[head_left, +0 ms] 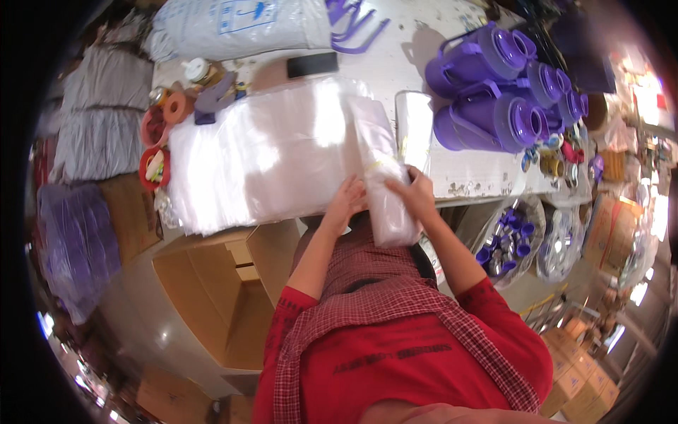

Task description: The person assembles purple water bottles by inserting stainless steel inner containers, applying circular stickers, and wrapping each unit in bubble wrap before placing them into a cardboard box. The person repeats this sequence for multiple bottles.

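Observation:
A long folded bundle of clear plastic bags, with a thin yellowish band around its middle, lies over the table's near edge. My right hand grips its right side, thumb on top. At the bundle's left side is my left hand, fingers stretched out beside it; whether they touch it I cannot tell. To the left spreads a wide, flat stack of clear plastic bags. Just right of the bundle lies another rolled bundle of clear plastic.
Several purple jugs lie at the table's right. A black flat object and a large white plastic sack are farther back. Tape rolls sit at the left. Below the table stand an open cardboard box and a bag of purple-and-silver parts.

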The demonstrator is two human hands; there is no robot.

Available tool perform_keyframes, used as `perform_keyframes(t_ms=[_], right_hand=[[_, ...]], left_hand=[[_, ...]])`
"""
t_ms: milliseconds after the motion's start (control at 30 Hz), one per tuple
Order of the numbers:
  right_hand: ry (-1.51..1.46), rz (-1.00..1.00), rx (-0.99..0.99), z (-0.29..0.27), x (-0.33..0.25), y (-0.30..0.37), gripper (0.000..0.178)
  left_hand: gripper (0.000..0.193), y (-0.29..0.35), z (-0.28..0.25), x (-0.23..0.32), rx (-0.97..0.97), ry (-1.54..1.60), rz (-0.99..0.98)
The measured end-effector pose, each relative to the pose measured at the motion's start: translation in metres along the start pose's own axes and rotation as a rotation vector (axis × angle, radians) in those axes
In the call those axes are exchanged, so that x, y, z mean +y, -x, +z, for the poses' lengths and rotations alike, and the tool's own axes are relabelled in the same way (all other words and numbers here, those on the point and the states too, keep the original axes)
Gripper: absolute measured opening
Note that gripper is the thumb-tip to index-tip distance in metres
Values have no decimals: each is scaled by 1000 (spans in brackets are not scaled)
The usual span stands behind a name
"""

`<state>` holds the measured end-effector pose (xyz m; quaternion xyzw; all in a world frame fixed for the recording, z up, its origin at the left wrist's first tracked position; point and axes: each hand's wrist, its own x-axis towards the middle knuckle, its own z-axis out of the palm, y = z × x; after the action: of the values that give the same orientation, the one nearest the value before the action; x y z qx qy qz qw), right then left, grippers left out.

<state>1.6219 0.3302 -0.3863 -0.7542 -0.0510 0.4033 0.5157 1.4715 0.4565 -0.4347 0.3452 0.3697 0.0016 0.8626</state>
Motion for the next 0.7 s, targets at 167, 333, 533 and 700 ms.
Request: perform_keyframes(t_ms=[167, 333, 533, 700], right_hand=[[734, -934, -222, 100, -41, 96, 55], [363, -487, -911, 147, -96, 139, 49], [449, -992, -981, 278, -80, 166, 27], [527, -1082, -1140, 372, -37, 220, 19]], left_hand=[[64, 57, -33, 21, 81, 298, 108], [57, 167, -128, 14, 50, 598, 584], [64, 281, -167, -30, 342, 536, 740], [62, 333, -180, -61, 662, 589, 880]])
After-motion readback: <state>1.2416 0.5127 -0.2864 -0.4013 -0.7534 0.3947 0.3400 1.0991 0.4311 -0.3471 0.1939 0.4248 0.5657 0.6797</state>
